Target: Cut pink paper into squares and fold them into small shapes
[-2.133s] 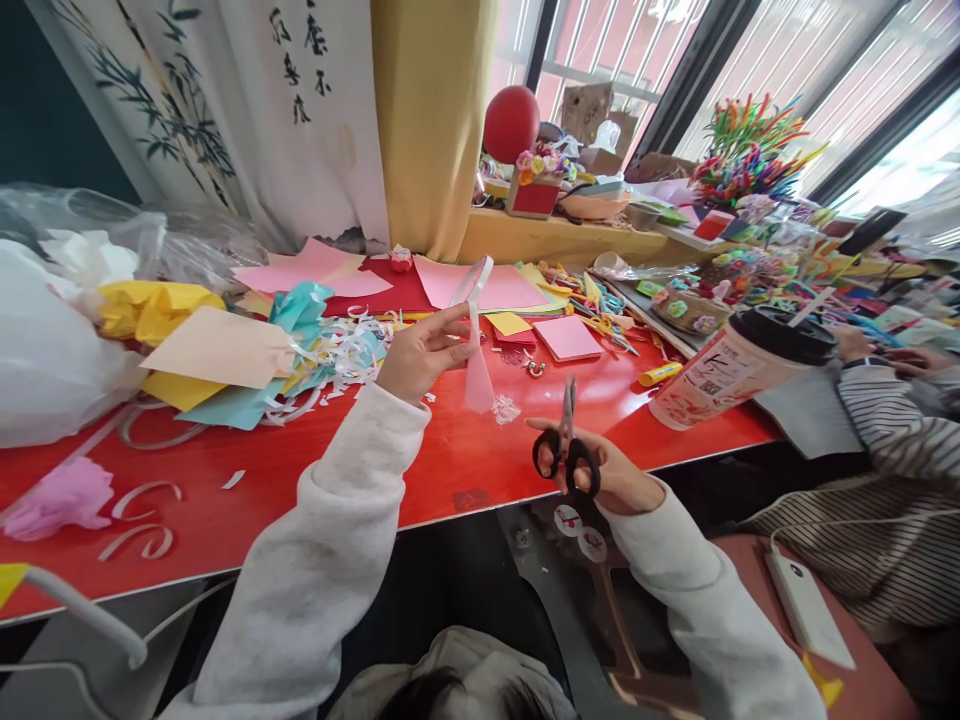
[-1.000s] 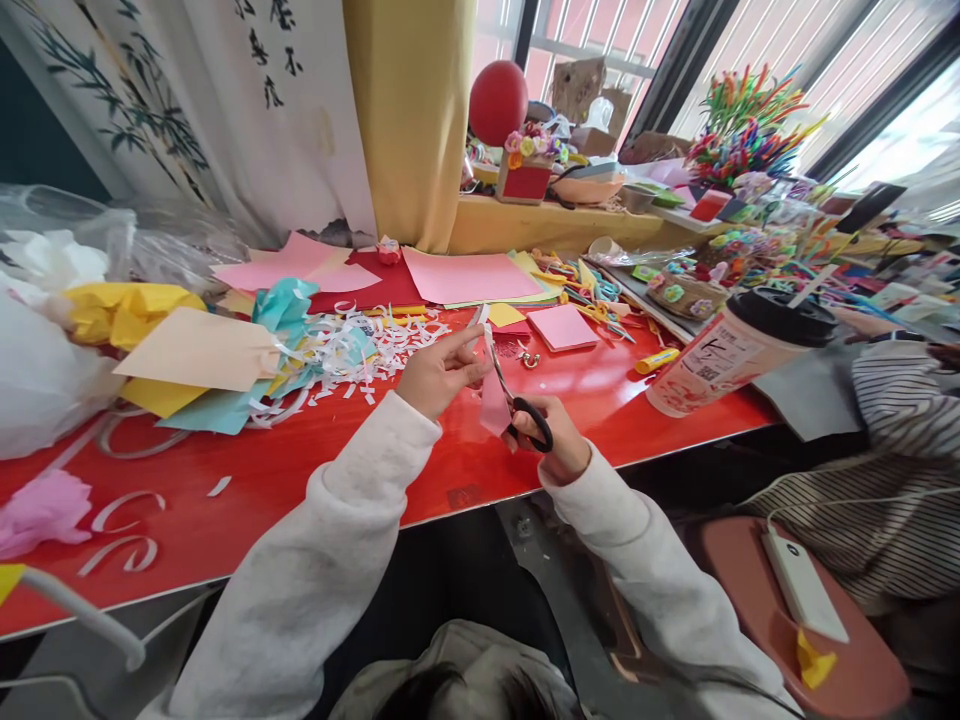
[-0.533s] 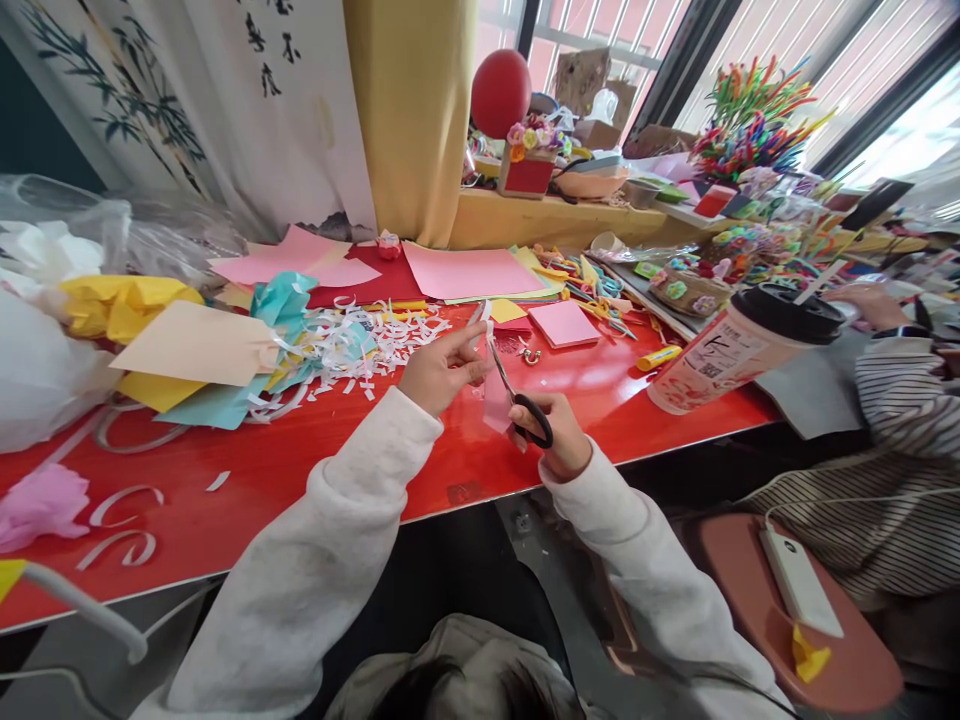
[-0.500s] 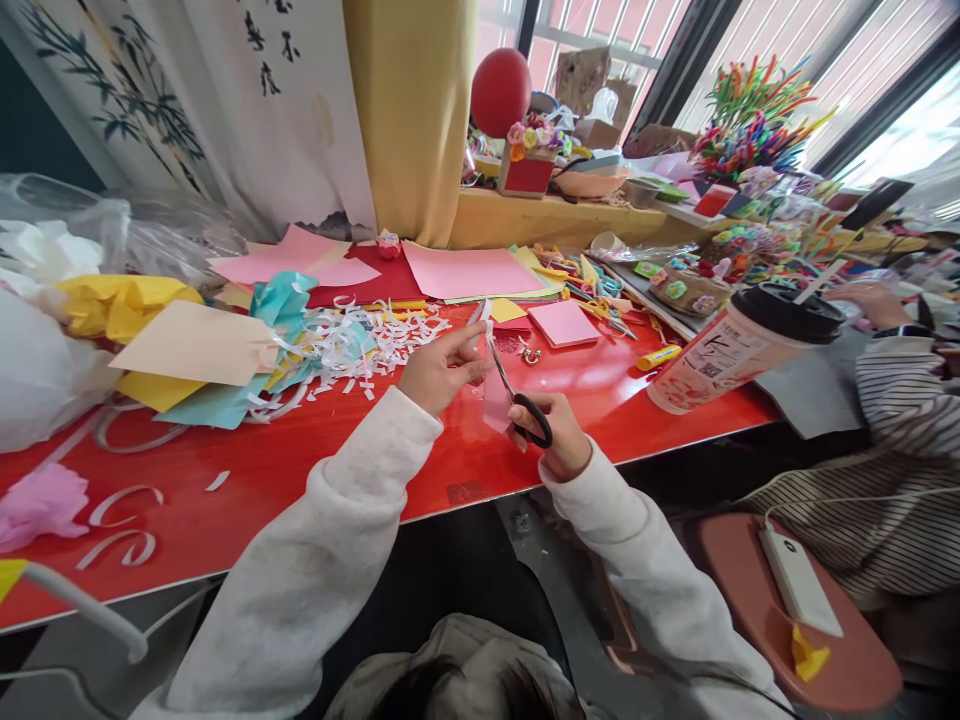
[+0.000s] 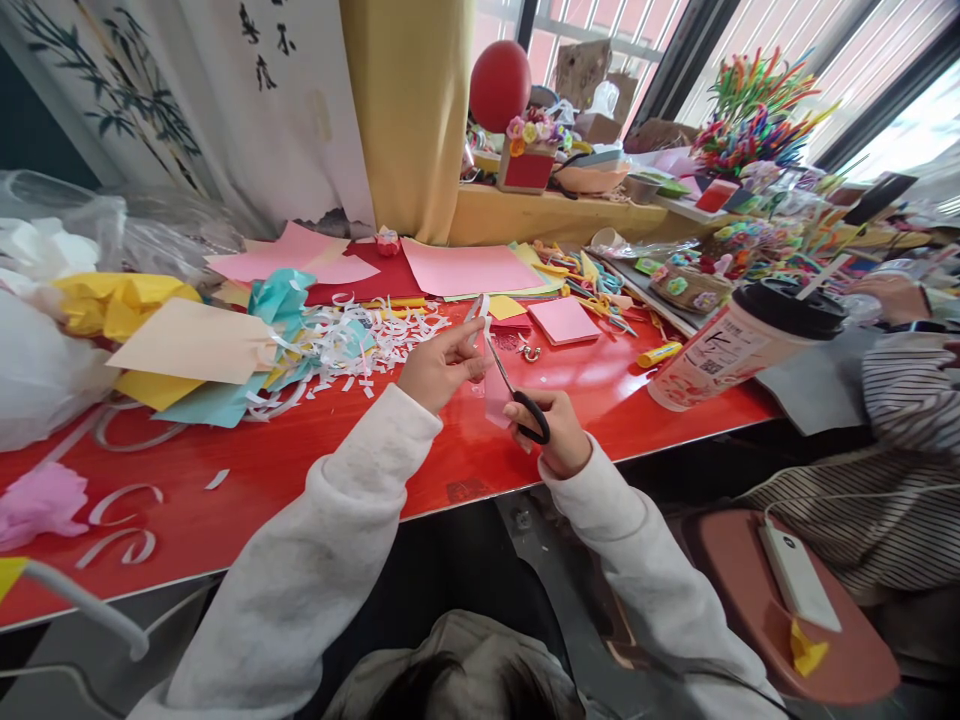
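Above the red table my left hand pinches a small pink paper piece, which hangs down beside the fingers. A pale paper curl rises from the fingertips. My right hand grips black-handled scissors, their blades pointing up and to the left, against the upper part of the paper. Whether the blades are closed is too small to tell. Just beyond the hands lie a pink paper stack, a yellow paper and a small metallic piece.
White paper shreds heap left of my hands, beside tan paper and crumpled yellow paper. A drink cup with a black lid leans on the right. Farther right sits a person in a striped sleeve. A power bank rests on a stool.
Both hands stay almost in place, with the scissors and the pink paper shifted very slightly. A tiny pale scrap now shows on the table beyond the right hand. The neighbour's arm has moved a little.
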